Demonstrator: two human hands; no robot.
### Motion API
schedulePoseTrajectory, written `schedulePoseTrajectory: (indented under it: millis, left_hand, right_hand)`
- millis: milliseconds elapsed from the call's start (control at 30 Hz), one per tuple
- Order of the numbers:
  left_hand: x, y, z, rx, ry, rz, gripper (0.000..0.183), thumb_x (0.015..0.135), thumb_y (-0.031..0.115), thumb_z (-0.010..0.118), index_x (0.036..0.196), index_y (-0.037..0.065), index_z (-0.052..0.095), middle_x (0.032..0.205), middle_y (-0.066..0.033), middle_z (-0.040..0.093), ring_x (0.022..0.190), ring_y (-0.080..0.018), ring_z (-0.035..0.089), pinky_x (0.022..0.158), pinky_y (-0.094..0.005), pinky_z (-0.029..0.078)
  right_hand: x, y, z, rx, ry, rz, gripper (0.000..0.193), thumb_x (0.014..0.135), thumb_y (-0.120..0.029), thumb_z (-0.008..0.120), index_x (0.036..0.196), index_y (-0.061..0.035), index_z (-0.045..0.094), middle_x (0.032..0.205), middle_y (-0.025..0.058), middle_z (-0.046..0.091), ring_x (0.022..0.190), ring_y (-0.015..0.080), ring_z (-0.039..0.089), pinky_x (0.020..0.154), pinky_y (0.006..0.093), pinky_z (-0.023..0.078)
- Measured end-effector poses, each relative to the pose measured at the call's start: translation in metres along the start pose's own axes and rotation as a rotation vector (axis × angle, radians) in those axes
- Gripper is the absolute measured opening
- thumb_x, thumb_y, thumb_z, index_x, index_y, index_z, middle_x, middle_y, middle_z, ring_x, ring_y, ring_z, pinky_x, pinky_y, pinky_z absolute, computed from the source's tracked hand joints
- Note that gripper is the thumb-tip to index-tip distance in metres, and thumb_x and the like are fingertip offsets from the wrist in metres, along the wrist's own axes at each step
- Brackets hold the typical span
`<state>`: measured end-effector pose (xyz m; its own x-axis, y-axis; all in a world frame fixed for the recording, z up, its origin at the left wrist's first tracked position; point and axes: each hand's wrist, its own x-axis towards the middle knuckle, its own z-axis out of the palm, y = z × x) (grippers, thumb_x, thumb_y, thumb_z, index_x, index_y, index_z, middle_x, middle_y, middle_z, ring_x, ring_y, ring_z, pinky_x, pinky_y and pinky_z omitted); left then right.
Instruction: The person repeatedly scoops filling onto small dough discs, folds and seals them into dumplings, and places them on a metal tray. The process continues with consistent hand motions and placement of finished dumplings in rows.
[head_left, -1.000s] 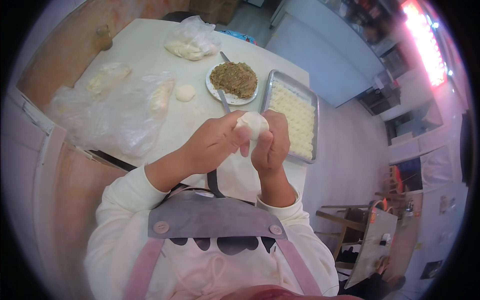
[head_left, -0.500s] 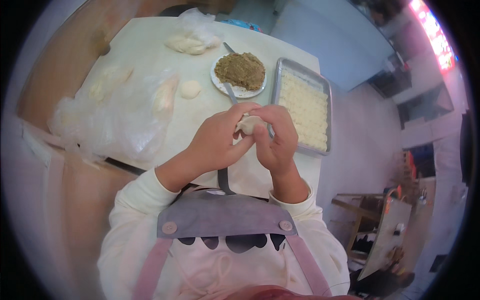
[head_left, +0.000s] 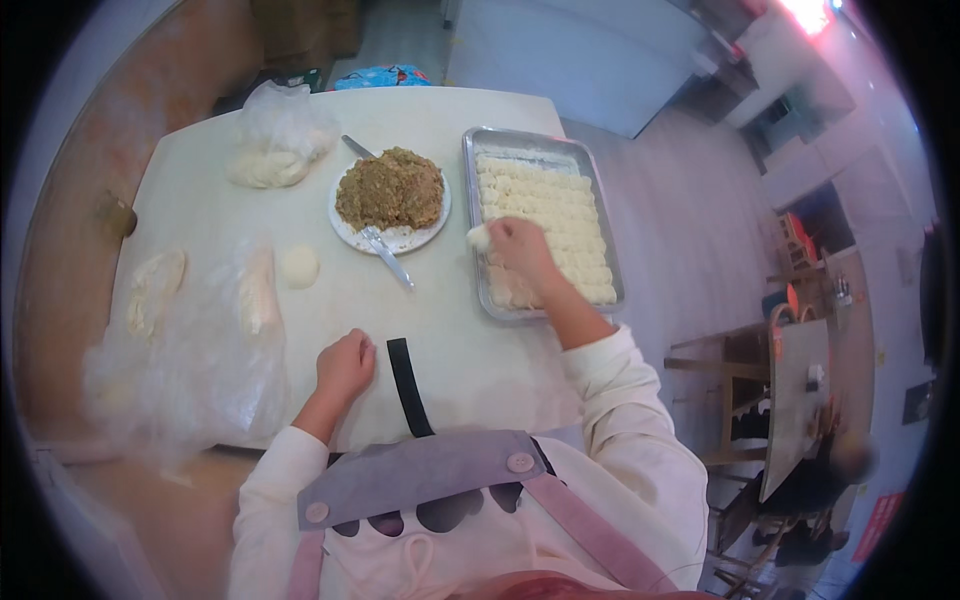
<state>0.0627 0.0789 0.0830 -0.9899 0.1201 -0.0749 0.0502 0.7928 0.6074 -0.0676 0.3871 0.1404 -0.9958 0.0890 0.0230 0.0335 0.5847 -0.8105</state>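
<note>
My right hand [head_left: 523, 255] pinches a small white dumpling [head_left: 479, 239] over the left side of a metal tray [head_left: 470, 160]. Rows of pale dumplings [head_left: 545, 205] fill much of that tray. Loosely closed, my left hand [head_left: 346, 362] rests by the table's near edge, and nothing shows in it. Beyond it lies one round dough wrapper [head_left: 300, 267]. A white plate [head_left: 352, 238] carries a heap of brown-green filling [head_left: 392, 190]. One flat metal utensil [head_left: 388, 258] leans on the plate's near rim, and another [head_left: 357, 147] sticks out at its far side.
Clear plastic bags with dough [head_left: 200, 330] cover the table's left side. Another bag of dough [head_left: 272, 150] sits at the far left. A black strap [head_left: 407, 388] lies at the near edge. Off to the right stand another table [head_left: 795, 400] and a person [head_left: 820, 470].
My hands have come apart. The right one has carried the dumpling rightward to the tray, while the left has dropped back toward the table's near edge. The whole view has shifted.
</note>
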Motion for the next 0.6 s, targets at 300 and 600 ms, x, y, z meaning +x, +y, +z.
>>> schedulePoseTrajectory:
  millis: [300, 600]
  left_hand:
    - [-0.008, -0.015, 0.013, -0.013, 0.217, 0.226, 0.007, 0.077, 0.013, 0.063, 0.073, 0.009, 0.059, 0.061, -0.0077, 0.057, 0.058, -0.0302, 0.056, 0.056, -0.0421, 0.043]
    - [-0.009, -0.019, 0.011, -0.013, 0.218, 0.256, 0.009, 0.074, 0.012, 0.066, 0.076, 0.011, 0.057, 0.065, -0.0051, 0.057, 0.060, -0.0266, 0.057, 0.056, -0.0397, 0.042]
  right_hand:
    - [0.188, 0.043, -0.003, -0.405, 0.346, -0.233, 0.033, 0.090, -0.034, 0.055, 0.086, -0.0038, 0.068, 0.080, 0.0200, 0.066, 0.076, 0.0393, 0.064, 0.069, 0.0459, 0.050]
    - [0.202, 0.055, 0.033, -0.520, 0.225, -0.169, 0.033, 0.092, -0.036, 0.051, 0.092, -0.0078, 0.068, 0.083, 0.0190, 0.067, 0.081, 0.0388, 0.064, 0.073, 0.0471, 0.050]
